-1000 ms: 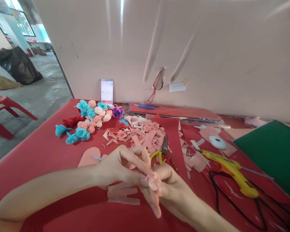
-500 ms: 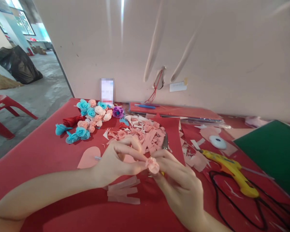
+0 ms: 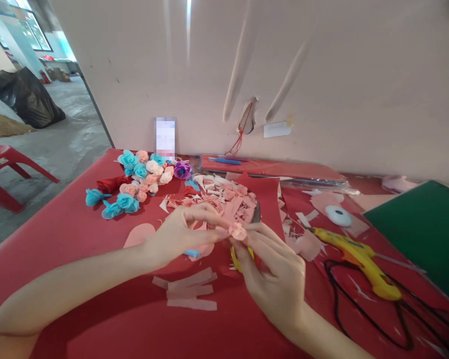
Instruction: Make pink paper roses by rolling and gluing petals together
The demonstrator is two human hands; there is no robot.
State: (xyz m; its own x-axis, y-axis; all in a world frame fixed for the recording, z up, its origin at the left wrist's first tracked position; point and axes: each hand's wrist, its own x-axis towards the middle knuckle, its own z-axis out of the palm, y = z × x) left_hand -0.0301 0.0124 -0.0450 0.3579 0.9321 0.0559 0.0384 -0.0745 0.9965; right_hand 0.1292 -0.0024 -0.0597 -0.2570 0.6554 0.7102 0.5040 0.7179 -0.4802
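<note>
Both hands meet over the red table (image 3: pixel 67 239) around a small pink paper rose (image 3: pixel 238 231). My left hand (image 3: pixel 183 233) pinches the rose with thumb and fingertips from the left. From the right, my right hand (image 3: pixel 275 271) has its fingertips closed on the same rose. A blue-tipped tool (image 3: pixel 192 253) shows under my left palm; whether the hand holds it is unclear. Yellow scissor handles (image 3: pixel 235 258) lie on the table just below the rose.
Finished paper roses (image 3: pixel 142 179) in blue, pink, purple and red lie at the back left. Pink paper scraps (image 3: pixel 228 199) sit behind the hands, pink strips (image 3: pixel 189 289) in front. A yellow glue gun (image 3: pixel 359 259) with black cord and a green sheet (image 3: pixel 422 229) are at right.
Both hands have lifted and moved away from me with the rose. My right hand turned from palm-up under the rose to gripping it from the side.
</note>
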